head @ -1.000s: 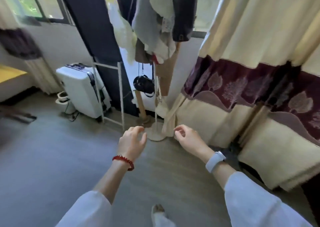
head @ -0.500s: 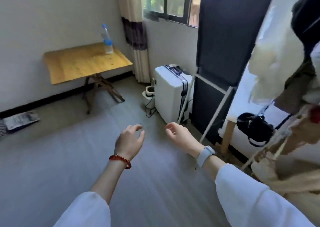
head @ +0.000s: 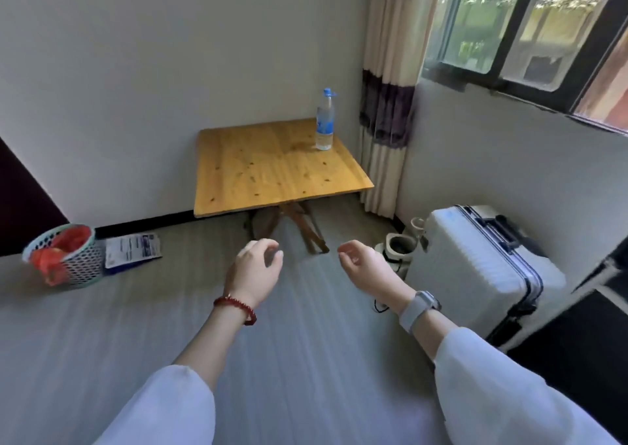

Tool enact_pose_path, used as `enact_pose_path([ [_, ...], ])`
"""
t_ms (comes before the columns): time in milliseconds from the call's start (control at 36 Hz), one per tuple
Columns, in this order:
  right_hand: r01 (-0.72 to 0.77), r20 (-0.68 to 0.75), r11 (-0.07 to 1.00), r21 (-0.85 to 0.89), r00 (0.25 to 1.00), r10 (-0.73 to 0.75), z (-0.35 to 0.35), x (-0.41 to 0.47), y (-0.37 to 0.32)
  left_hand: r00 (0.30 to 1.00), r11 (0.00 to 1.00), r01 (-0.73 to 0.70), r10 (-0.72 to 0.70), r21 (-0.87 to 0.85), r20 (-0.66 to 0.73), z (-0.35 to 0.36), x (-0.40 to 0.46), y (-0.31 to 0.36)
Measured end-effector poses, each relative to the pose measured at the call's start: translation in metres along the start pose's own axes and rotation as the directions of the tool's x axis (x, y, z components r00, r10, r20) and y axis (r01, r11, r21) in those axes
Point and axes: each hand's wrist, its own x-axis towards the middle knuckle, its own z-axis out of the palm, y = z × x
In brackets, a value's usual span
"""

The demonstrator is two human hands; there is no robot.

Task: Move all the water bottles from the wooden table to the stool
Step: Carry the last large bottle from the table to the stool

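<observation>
Head view: water bottle point(head: 325, 120) stands well beyond both hands' empty fingers point(head: 272, 252).

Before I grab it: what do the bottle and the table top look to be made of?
The water bottle looks like thin clear plastic: see-through body, blue cap, blue printed label. The wooden table top looks like pale pine boards with a smooth, slightly glossy finish: visible knots, plank seams and a faint sheen. Solid wood or veneer, I cannot tell.
</observation>
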Motion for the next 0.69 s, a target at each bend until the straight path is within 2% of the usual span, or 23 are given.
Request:
enact_pose_path([
  [222, -0.057, 0.006, 0.998, -0.005, 0.998, 0.057, -0.007, 0.174, 0.020, 0.998, 0.999, -0.029, 0.031, -0.043, 0.045, 0.044, 0.173, -0.014],
  [333, -0.059, -0.059, 0.997, 0.044, 0.996, 0.061, -0.015, 0.281, 0.035, 0.998, 0.999, -0.019, 0.022, -0.042, 0.065, 0.076, 0.272, -0.025],
  [472, -0.063, -0.070, 0.995, 0.073, 0.995, 0.068, -0.037, 0.420, 0.048, 0.996, 1.000, -0.014, 0.015, -0.019, 0.083, 0.100, 0.406, -0.021],
  [583, -0.063, -0.141, 0.994, 0.084, 0.987, 0.075, -0.057, 0.519, 0.046, 0.998, 0.998, -0.041, 0.043, -0.044, 0.050, 0.111, 0.504, -0.010],
  [694, -0.057, -0.180, 0.972, 0.226, 0.979, 0.099, -0.064, 0.595, 0.045, 0.997, 0.997, -0.052, 0.055, -0.050, 0.054, 0.130, 0.584, -0.012],
])
